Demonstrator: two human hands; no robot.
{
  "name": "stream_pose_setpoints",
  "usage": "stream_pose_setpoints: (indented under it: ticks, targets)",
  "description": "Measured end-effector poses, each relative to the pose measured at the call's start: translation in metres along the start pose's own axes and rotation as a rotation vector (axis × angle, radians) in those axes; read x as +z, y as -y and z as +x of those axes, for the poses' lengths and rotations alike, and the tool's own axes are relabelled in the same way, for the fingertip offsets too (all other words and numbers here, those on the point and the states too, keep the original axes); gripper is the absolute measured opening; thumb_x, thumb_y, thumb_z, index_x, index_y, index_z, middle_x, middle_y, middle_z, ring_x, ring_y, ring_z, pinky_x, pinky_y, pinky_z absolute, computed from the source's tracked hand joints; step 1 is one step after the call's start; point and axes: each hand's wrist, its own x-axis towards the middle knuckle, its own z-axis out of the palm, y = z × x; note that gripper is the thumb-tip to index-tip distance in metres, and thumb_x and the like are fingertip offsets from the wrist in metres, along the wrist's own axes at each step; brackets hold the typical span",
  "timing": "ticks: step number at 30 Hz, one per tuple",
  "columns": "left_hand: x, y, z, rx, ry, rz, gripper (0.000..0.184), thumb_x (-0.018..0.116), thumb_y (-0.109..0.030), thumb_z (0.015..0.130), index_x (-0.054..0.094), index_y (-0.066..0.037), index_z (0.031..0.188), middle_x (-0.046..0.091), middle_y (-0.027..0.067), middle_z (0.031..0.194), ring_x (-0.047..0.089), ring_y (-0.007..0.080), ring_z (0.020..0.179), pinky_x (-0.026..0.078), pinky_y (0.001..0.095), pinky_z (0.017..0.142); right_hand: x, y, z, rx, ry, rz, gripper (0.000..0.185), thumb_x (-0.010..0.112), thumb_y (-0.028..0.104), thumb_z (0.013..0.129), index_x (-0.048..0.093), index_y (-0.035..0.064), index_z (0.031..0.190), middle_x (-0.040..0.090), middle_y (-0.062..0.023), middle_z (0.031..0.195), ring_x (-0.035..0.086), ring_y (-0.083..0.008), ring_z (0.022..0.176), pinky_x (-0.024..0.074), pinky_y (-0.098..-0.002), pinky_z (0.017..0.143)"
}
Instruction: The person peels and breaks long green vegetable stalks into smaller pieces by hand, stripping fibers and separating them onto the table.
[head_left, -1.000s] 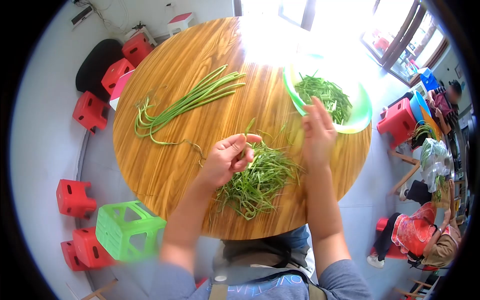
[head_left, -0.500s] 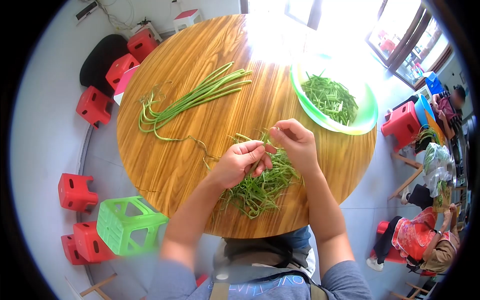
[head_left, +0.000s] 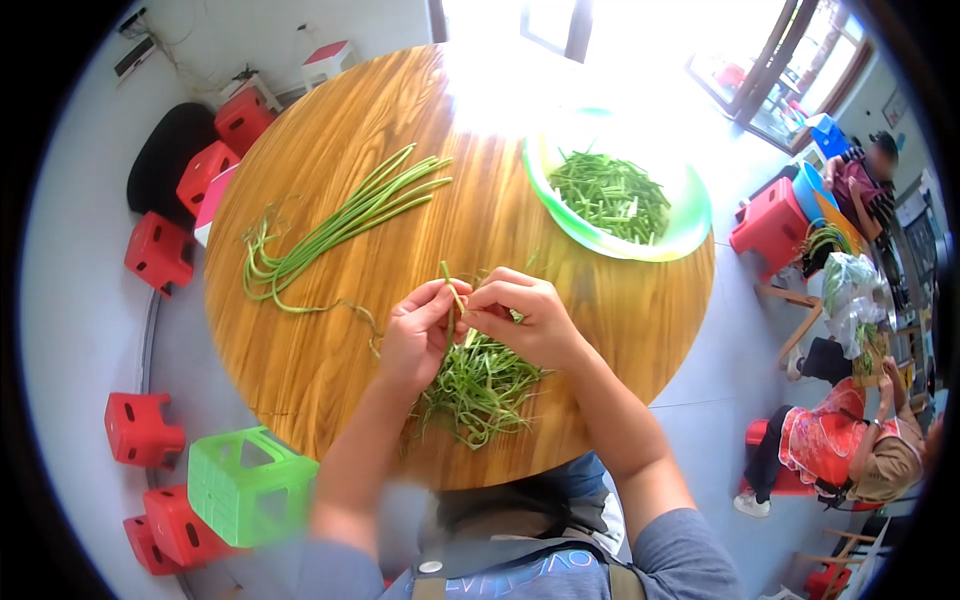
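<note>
My left hand [head_left: 418,335] is closed round a thin green stalk [head_left: 446,272] whose tip points up above the fingers. Pinching at the same stalk from the right is my right hand [head_left: 522,318], its fingertips close to the left ones. Beneath both hands lies a tangled heap of thin green strips [head_left: 483,390]. A bundle of long green stalks [head_left: 340,222] with curled ends rests on the left part of the table. Cut green pieces [head_left: 612,195] fill the bottom of a pale green bowl [head_left: 622,250] at the back right.
The round wooden table [head_left: 300,365] stands before me. Red stools [head_left: 160,250] and a green stool [head_left: 225,480] line the left. On the right, a person in a red apron [head_left: 825,445] sits near a plastic bag [head_left: 850,290]; another person [head_left: 862,190] is farther back.
My hands have come together at the stalk, the right one moving down and inward. A stalk tip now stands up between them. The whole view has shifted somewhat.
</note>
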Motion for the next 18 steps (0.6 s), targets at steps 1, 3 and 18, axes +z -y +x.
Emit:
stream_pose_setpoints:
  ticks: [1, 3, 18]
  targets:
    - [-0.003, -0.001, 0.001, -0.016, 0.054, -0.058, 0.019, 0.050, -0.014, 0.091, 0.059, 0.000, 0.100, 0.059, 0.0049, 0.078, 0.051, 0.0106, 0.063, 0.040, 0.0235, 0.056, -0.004, 0.001, 0.001, 0.008, 0.001, 0.040, 0.005, 0.067, 0.000, 0.076, 0.064, 0.0011, 0.081, 0.056, -0.0038, 0.073, 0.054, -0.0109, 0.063, 0.0417, -0.0234, 0.054]
    - [-0.015, 0.000, 0.005, -0.050, 0.153, -0.175, 0.020, 0.050, -0.016, 0.091, 0.059, 0.000, 0.100, 0.058, 0.0051, 0.079, 0.050, 0.0105, 0.063, 0.040, 0.0234, 0.056, -0.011, 0.002, 0.001, 0.027, 0.035, 0.099, 0.006, 0.067, 0.000, 0.076, 0.063, 0.0008, 0.080, 0.057, -0.0041, 0.073, 0.053, -0.0120, 0.065, 0.0416, -0.0252, 0.057]
    - [-0.024, -0.018, 0.007, 0.046, 0.060, -0.160, 0.024, 0.041, -0.020, 0.096, 0.054, -0.001, 0.105, 0.051, 0.0020, 0.067, 0.032, 0.0062, 0.046, 0.028, 0.0200, 0.043, -0.007, 0.001, -0.006, 0.131, 0.445, 0.102, 0.014, 0.067, 0.016, 0.081, 0.066, 0.0020, 0.081, 0.060, -0.0051, 0.074, 0.056, -0.0156, 0.067, 0.0459, -0.0280, 0.061]
